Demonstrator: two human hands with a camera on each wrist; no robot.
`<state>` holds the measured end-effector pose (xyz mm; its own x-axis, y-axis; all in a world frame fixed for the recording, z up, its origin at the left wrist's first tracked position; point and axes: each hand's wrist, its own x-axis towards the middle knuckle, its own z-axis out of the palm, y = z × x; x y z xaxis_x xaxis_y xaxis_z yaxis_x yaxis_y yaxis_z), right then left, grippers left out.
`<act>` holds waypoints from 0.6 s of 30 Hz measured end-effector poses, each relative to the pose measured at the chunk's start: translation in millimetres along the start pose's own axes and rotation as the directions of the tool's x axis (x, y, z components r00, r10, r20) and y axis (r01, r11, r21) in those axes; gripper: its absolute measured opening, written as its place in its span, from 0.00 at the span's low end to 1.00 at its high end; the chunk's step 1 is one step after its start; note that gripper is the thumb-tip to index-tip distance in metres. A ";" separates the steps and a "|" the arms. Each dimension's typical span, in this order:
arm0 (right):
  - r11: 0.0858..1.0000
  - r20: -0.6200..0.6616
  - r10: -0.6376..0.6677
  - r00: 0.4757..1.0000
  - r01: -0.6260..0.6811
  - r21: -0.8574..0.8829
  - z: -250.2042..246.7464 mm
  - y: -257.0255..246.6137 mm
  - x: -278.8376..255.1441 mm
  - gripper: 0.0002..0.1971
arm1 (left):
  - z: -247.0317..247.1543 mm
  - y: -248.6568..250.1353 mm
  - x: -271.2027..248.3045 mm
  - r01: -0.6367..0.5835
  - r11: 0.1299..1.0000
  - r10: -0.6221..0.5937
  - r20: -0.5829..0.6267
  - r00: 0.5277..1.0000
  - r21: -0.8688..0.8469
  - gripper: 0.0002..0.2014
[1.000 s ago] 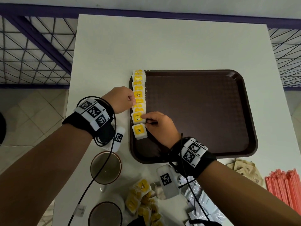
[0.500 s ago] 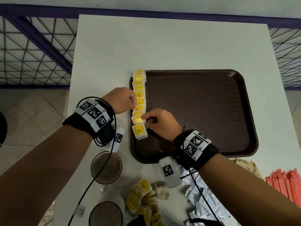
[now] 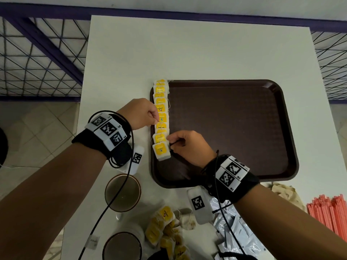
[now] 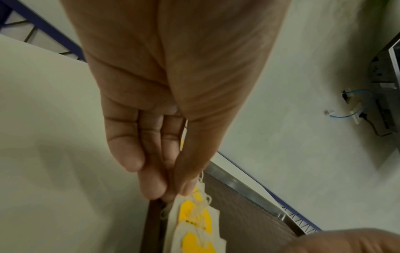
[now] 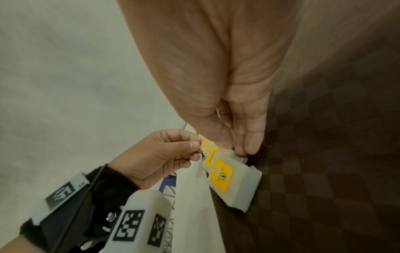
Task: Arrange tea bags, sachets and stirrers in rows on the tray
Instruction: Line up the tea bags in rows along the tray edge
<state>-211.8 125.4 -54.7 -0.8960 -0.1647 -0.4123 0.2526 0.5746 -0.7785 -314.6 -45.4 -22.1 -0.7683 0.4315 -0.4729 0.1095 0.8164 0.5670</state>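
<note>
a brown tray (image 3: 244, 128) lies on the white bench (image 3: 187, 53). a row of yellow-labelled tea bags (image 3: 161, 117) runs along the tray's 9 o'clock rim, overlapping one another from the far corner toward the near side. the left hand (image 3: 139, 114) sits at 9 o'clock of the row, fingers curled, thumb and fingertips pinching the edge of a tea bag about midway down the row; the right wrist view shows this pinch at the bag's white border. the right hand (image 3: 189, 145) rests inside the tray at 3 o'clock of the row's near end, its fingertips (image 5: 242, 150) pinching the corner of the second-last tea bag (image 3: 159, 138). the last tea bag (image 3: 161, 152) lies just below it.

at 6 o'clock of the tray, on the bench, lie a loose heap of tea bags (image 3: 167, 233), grey sachets (image 3: 236, 233), tan sachets (image 3: 285, 192) and a bundle of red stirrers (image 3: 328, 212). two cups (image 3: 123, 192) stand at 7 o'clock.
</note>
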 end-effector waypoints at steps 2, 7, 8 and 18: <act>1.000 0.004 0.003 1.000 -0.003 0.017 0.4 1.5 -1.0 0.13 | 0.0 0.7 -0.8 0.003 1.000 -0.003 -0.001 1.000 -0.003 0.05; 1.000 -0.058 -0.010 0.998 0.010 -0.006 -2.4 4.4 0.9 0.14 | -3.4 0.2 -3.3 0.013 1.000 -0.014 -0.018 1.000 -0.020 0.05; 1.000 -0.070 -0.006 0.998 0.006 0.006 -2.5 4.5 2.8 0.14 | -4.7 -0.4 -3.5 0.016 0.999 -0.017 -0.022 1.000 -0.030 0.05; 0.995 -0.182 -0.093 0.979 0.095 0.003 6.9 -7.4 8.9 0.16 | -6.6 -4.3 -1.0 0.050 0.998 -0.053 -0.074 0.996 -0.037 0.05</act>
<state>-219.1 114.2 -55.9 -0.9669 -0.0688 -0.2456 0.1678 0.5537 -0.8156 -318.5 -51.8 -19.7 -0.8175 0.3580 -0.4511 0.0470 0.8222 0.5673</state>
